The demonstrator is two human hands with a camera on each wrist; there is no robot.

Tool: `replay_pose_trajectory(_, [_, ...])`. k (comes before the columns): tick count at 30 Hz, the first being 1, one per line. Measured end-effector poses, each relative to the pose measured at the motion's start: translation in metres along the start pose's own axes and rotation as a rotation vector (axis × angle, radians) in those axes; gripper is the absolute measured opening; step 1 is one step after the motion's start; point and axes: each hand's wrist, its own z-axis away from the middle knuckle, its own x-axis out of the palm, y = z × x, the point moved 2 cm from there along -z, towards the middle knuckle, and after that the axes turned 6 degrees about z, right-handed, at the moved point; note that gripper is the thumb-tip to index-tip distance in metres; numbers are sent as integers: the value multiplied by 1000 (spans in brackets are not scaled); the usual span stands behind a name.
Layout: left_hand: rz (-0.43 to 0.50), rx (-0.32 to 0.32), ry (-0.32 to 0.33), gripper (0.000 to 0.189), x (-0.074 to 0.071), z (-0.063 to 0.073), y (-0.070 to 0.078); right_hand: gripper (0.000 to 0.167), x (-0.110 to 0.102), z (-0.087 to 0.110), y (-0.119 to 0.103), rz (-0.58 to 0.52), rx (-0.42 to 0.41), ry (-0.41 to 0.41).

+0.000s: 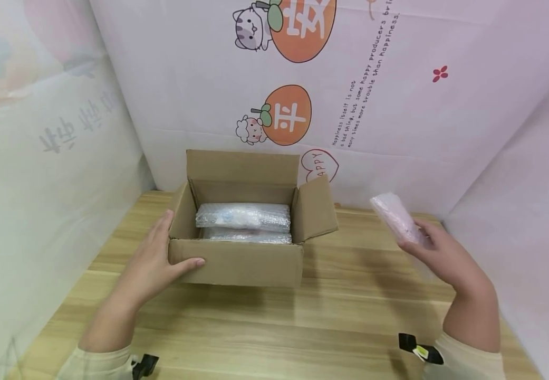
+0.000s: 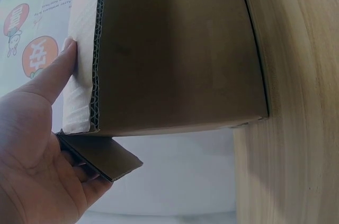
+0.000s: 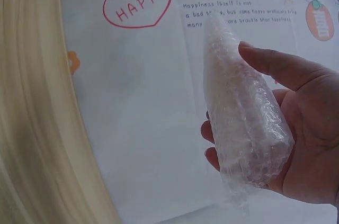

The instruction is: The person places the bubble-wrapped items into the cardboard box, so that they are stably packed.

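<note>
An open cardboard box stands on the wooden table, left of centre in the head view. My left hand grips its near left corner. In the left wrist view, the thumb lies along one flap and the fingers curl behind a side flap. Inside the box, a bubble-wrapped package lies over another bubble-wrapped package. To the right of the box, my right hand holds a slim bubble-wrapped package above the table, tilted, with thumb and fingers around it. The wrapping hides its contents.
The wooden table runs back to a white printed sheet behind the box. Similar sheets enclose the left and right sides. One box flap sticks out to the right, and another stands up at the back.
</note>
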Motion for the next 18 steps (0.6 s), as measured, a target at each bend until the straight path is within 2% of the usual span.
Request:
replay_pose_trajectory(9, [0, -7, 5, 127, 0, 0, 0, 75, -13, -14, -26, 57, -64, 12])
replay_pose_trajectory(18, [-5, -3, 8, 127, 1, 0, 1, 74, -32, -25, -51, 72, -114, -17])
